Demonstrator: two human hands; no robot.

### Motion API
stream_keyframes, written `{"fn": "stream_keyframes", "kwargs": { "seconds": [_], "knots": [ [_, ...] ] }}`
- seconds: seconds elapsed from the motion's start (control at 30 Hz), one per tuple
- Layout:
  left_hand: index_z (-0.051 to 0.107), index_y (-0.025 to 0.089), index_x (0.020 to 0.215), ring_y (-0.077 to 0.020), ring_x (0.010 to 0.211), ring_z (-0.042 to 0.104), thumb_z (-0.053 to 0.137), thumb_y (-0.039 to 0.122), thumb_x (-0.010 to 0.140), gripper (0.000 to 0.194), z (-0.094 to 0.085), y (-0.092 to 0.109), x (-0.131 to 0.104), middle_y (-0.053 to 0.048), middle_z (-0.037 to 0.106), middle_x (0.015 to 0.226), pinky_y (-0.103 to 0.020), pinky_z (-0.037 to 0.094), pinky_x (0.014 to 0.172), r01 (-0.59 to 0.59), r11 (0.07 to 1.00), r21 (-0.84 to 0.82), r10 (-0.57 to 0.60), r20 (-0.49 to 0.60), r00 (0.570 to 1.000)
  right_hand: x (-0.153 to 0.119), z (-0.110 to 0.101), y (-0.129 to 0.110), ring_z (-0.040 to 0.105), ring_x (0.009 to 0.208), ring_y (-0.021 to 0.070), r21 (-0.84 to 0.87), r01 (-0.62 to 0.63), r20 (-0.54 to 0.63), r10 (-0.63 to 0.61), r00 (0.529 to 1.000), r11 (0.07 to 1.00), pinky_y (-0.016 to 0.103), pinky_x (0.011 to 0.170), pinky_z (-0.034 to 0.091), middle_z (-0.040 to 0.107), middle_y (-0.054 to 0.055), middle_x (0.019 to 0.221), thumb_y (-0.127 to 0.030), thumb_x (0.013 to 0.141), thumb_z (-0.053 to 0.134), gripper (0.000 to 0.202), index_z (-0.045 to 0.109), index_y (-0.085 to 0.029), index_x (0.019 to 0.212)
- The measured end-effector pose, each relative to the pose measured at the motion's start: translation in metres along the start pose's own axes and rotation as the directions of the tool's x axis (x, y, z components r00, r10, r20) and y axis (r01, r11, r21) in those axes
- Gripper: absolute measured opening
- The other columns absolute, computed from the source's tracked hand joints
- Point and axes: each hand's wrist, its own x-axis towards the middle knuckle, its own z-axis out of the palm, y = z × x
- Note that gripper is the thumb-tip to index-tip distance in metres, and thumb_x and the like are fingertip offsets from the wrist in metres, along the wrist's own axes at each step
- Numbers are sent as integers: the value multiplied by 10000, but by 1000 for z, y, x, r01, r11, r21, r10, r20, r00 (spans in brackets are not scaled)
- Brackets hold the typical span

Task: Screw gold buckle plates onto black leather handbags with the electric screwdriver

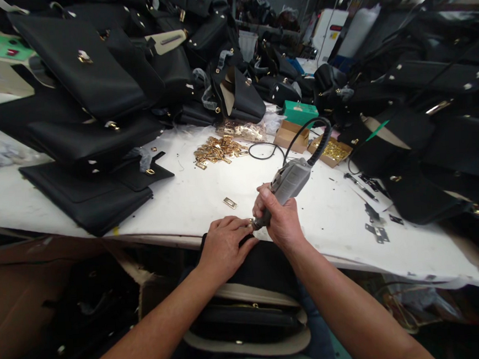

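Note:
My right hand (pixel 281 215) is wrapped round a grey corded electric screwdriver (pixel 292 179), which tilts down to the left. Its tip meets a small gold metal fitting (pixel 251 221) at the edge of a black handbag's flap (pixel 266 260). My left hand (pixel 226 244) grips that flap, thumb and fingers close around the fitting; the fingers partly hide it. On my lap, the handbag (pixel 251 333) lies open towards me, showing a beige lining edge and a dark inside with a zip. A loose gold rectangular clasp plate (pixel 230 203) lies on the table just beyond my hands.
Gold fittings (pixel 216 150) lie heaped on the white table (pixel 175 206). Behind the screwdriver stand a cardboard box of small gold parts (pixel 331 151) and a green box (pixel 300 111). Black bags (pixel 94 180) pile up left, back and right. Dark metal plates (pixel 377 232) lie at right.

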Motion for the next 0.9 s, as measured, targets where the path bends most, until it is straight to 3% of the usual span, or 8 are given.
{"fn": "stream_keyframes", "kwargs": {
  "seconds": [0.17, 0.4, 0.9],
  "knots": [
    [683, 308, 1165, -236, 1169, 583, 660, 387, 928, 250, 0, 1, 1, 10, 712, 1243, -440, 418, 983, 16, 1000, -9, -16, 7, 1000, 2, 0, 0, 467, 438, 100, -28, 17, -18, -18, 1000, 999, 227, 418, 384, 520, -56, 535, -477, 784, 781, 351, 615, -183, 881],
    [602, 245, 1278, -266, 1106, 601, 741, 373, 857, 461, 2, 2, 2, -49, 711, 1151, -446, 443, 945, 83, 996, 20, -83, -8, 997, 3, 0, 6, 490, 464, 103, -90, 9, -24, -11, 1000, 996, 221, 430, 390, 539, -43, 551, -494, 764, 784, 362, 623, -180, 845],
    [639, 237, 1140, -282, 1110, 597, 756, 373, 844, 346, 4, 2, 3, -51, 717, 1115, -467, 440, 930, 90, 995, 36, -90, 5, 996, 2, -3, 15, 487, 495, 115, -280, 25, 73, -5, 997, 960, 247, 479, 438, 562, -28, 557, -471, 761, 787, 332, 611, -190, 744]
  ]
}}
